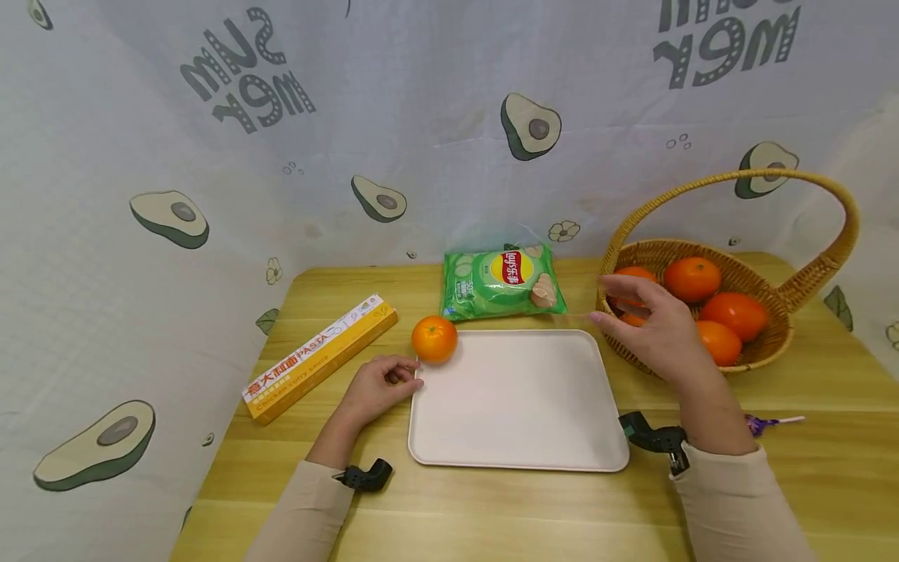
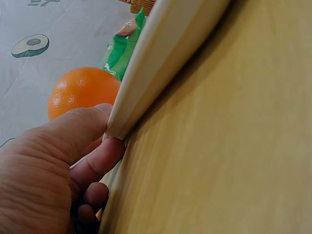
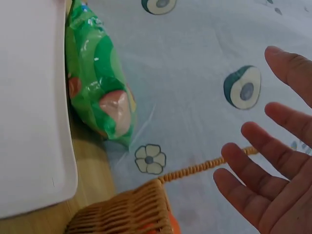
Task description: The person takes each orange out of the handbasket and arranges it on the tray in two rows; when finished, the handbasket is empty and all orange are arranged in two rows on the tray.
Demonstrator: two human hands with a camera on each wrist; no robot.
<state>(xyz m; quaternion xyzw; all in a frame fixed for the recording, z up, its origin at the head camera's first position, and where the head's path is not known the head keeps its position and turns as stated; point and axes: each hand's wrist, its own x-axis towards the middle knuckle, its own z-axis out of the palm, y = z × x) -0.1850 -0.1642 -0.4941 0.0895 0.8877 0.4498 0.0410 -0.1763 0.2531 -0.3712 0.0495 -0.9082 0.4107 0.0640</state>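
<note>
Pinching the tray (image 1: 516, 402) at the frame's centre.
Your left grip (image 1: 379, 388) holds its left rim, probably to stop it sliding; your right grip (image 1: 653, 324) hangs spread and unloaded by the basket (image 1: 746, 279) at right, keeping its fruit (image 1: 733, 315) within reach. An orange (image 1: 434, 340) sits at the tray's upper-left corner.

Head view: can't fully see orange fruit (image 1: 641, 272) at 3 o'clock behind right hand (image 1: 656, 332), lollipop (image 1: 756, 425) at 4 behind forearm (image 1: 718, 414); can't read pasta box (image 1: 319, 357) fine print, 8. Right wrist view: lose basket (image 3: 129, 209) past edge, 6.
</note>
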